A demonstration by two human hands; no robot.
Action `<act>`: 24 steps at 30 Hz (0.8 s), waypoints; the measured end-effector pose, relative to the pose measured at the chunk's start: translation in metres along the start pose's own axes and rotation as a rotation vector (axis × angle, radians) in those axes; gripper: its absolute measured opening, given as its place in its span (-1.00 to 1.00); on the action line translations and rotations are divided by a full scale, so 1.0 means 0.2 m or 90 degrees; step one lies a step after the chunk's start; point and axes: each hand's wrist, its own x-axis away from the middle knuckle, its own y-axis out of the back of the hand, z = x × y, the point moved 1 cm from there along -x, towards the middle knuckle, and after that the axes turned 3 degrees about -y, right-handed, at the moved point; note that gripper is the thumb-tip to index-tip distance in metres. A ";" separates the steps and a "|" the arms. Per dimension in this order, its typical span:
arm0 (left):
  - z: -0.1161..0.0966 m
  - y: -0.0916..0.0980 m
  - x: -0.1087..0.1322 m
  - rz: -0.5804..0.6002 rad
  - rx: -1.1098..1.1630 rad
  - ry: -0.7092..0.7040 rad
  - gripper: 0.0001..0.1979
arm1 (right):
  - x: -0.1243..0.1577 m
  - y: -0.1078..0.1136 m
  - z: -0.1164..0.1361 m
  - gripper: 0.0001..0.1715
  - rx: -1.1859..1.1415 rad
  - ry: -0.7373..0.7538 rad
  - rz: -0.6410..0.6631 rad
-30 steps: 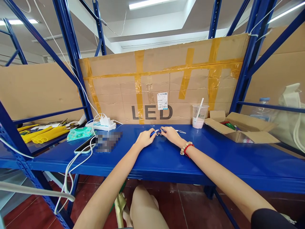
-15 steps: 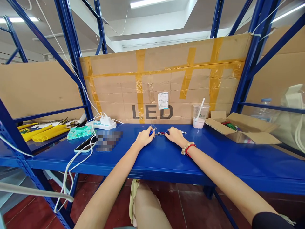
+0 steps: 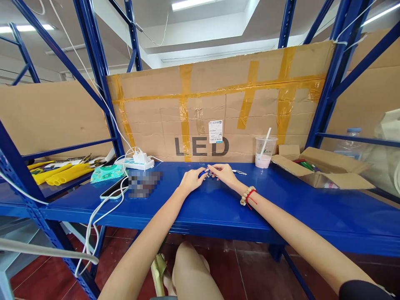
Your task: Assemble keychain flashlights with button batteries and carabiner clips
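My left hand (image 3: pixel 190 180) is closed round a short blue piece like a pen barrel (image 3: pixel 203 173), whose end points up and to the right. My right hand (image 3: pixel 225 174) pinches with thumb and finger right at that end; anything between these fingertips is too small to make out. Small shiny metal bits (image 3: pixel 211 177) lie on the blue tabletop (image 3: pixel 212 208) under and between the hands. Just beyond the right hand, a silver-and-blue pen-like piece (image 3: pixel 240 172) rests on the table.
To the left are a phone (image 3: pixel 114 188), a green packet (image 3: pixel 106 173), a power strip (image 3: pixel 139 161) with white cables, and yellow tubes (image 3: pixel 67 173). On the right stand a cup with a straw (image 3: pixel 263 154) and an open cardboard box (image 3: pixel 325 177). A cardboard sheet (image 3: pixel 156 121) closes the back.
My right hand has moved left and up from the table, and its fingertips now meet the blue piece in my left hand. The pen-like piece beyond it shows more.
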 end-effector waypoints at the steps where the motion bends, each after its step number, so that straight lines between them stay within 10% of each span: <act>1: 0.00 0.00 0.00 0.000 -0.003 0.003 -0.69 | 0.00 0.00 0.00 -0.46 -0.013 0.000 -0.001; 24: 0.07 -0.06 -0.02 0.037 0.035 0.019 -0.83 | 0.03 0.12 -0.02 -0.79 0.345 0.113 0.010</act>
